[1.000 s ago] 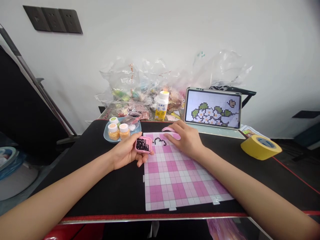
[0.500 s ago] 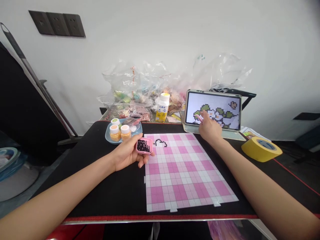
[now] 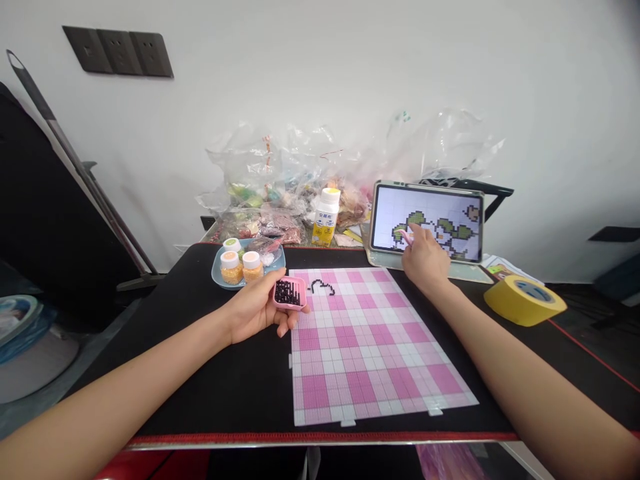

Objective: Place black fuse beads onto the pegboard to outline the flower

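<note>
My left hand [image 3: 257,305] is closed around a small pink bead tray [image 3: 291,308], tilted so its ridged inside shows. Black beads [image 3: 287,293] lie in its grooves. The tray hangs over the left edge of a pink-and-white checked pegboard [image 3: 370,360], near a short curved line of black beads [image 3: 323,284] on it. Over at the tablet [image 3: 387,210], my right hand [image 3: 427,259] has its index finger at the screen, which displays a pixel pattern with green leaves. Pink tweezers [image 3: 405,236] are held in that hand, their tips pointing left; its other fingers are partly hidden.
Left of the pegboard, a blue tray [image 3: 216,273] carries several white-lidded bead jars [image 3: 253,267]. A white-and-yellow bottle [image 3: 325,217] stands behind, before clear plastic bags [image 3: 250,160]. A yellow tape roll [image 3: 523,301] lies right of the tablet. The black mat [image 3: 220,393] has a red edge.
The pattern on the tablet screen has shifted slightly right and down. My right hand has moved a little right with the tweezers. My left hand holds the tray as before.
</note>
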A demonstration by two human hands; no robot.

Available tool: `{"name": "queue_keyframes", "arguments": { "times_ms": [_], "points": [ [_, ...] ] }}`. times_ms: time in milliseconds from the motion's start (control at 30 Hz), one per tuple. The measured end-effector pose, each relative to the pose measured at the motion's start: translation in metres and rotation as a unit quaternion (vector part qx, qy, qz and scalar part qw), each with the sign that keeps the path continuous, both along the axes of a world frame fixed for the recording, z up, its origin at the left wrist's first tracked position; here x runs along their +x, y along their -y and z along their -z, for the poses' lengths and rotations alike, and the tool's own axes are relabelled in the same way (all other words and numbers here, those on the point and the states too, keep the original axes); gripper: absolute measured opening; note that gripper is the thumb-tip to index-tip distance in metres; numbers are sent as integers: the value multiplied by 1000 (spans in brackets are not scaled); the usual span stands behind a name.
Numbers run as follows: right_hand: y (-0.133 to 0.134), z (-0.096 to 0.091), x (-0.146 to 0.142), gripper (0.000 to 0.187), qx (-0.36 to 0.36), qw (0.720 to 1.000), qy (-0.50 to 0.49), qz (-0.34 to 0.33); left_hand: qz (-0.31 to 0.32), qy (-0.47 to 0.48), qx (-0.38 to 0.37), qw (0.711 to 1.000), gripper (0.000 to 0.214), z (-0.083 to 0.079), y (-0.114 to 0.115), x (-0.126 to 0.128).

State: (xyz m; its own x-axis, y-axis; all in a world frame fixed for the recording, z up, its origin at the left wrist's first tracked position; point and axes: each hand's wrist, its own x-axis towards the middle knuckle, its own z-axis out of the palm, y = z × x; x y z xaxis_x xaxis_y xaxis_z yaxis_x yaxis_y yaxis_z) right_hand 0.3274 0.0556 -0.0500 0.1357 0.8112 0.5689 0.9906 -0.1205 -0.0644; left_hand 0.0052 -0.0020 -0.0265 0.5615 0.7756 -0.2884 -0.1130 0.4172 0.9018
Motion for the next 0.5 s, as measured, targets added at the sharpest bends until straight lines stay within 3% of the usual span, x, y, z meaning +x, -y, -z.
{"name": "queue_keyframes", "arguments": {
  "times_ms": [233, 500],
  "points": [
    [6, -4, -20, 35, 16, 1000, -8, -6, -3, 3, 1, 1000, 52, -1, 0, 1],
    [0, 4, -12, 42, -6, 999, 27, 26, -1, 5, 4, 1000, 53, 2, -1, 0]
  ]
}}
